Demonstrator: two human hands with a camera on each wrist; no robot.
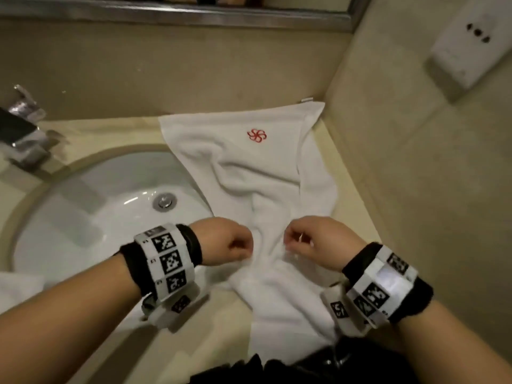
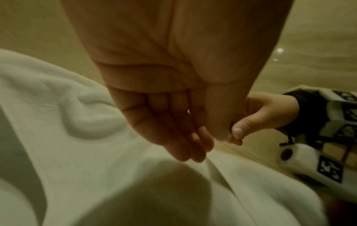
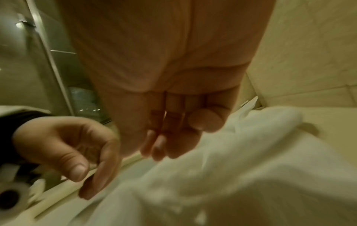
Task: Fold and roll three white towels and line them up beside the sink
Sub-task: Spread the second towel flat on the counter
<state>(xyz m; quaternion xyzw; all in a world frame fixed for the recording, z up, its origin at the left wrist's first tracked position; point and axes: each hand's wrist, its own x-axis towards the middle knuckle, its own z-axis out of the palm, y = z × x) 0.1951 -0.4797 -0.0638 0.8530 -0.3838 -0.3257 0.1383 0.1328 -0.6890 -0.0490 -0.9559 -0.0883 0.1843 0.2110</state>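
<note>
A white towel [image 1: 249, 167] with a red logo lies lengthwise on the counter to the right of the sink [image 1: 83, 217]; it is creased, and its near end hangs over the front edge. My left hand [image 1: 241, 250] and right hand [image 1: 293, 242] hover side by side over the towel's middle, fingers pointing down. In the left wrist view the left hand [image 2: 197, 149] has nearly straight fingers just above a fold of the towel [image 2: 96, 152] and holds nothing. In the right wrist view the right hand [image 3: 164, 146] hangs loosely curled above the towel [image 3: 251, 152], also empty.
A chrome faucet [image 1: 22, 128] stands at the sink's back left. More white cloth [image 1: 16, 284] shows at the left edge. Tiled walls enclose the counter [image 1: 349, 173] at the back and right, with a white wall box [image 1: 471, 37] and a mirror frame [image 1: 166, 12] above.
</note>
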